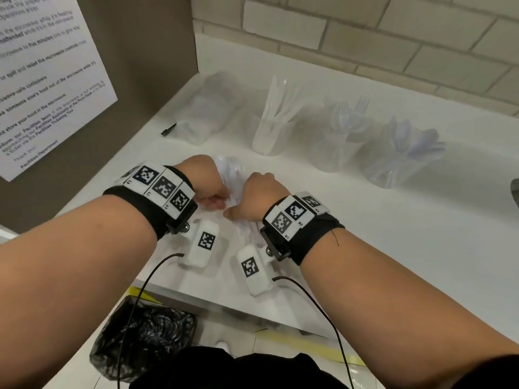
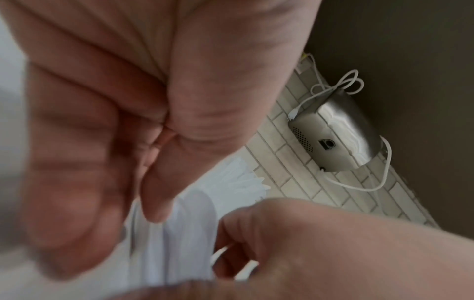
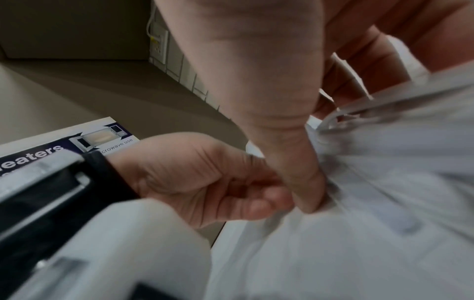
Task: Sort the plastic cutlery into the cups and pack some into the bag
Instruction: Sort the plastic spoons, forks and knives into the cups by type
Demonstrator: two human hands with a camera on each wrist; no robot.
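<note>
Both hands, left [image 1: 209,189] and right [image 1: 254,197], curl their fingers round the bag [image 1: 233,175] near the counter [image 1: 393,234] edge; wrist views alone show the pinching thumbs [image 3: 305,182]. Three cups [image 1: 269,133] stand far right.

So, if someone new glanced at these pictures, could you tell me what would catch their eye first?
Probably the two hands meeting at the near middle of the white counter: the left hand and right hand both pinch a clear plastic bag with white cutlery inside. Behind them, three clear cups stand in a row, holding knives, forks and spoons. A black-lined bin sits below the counter's edge.
</note>
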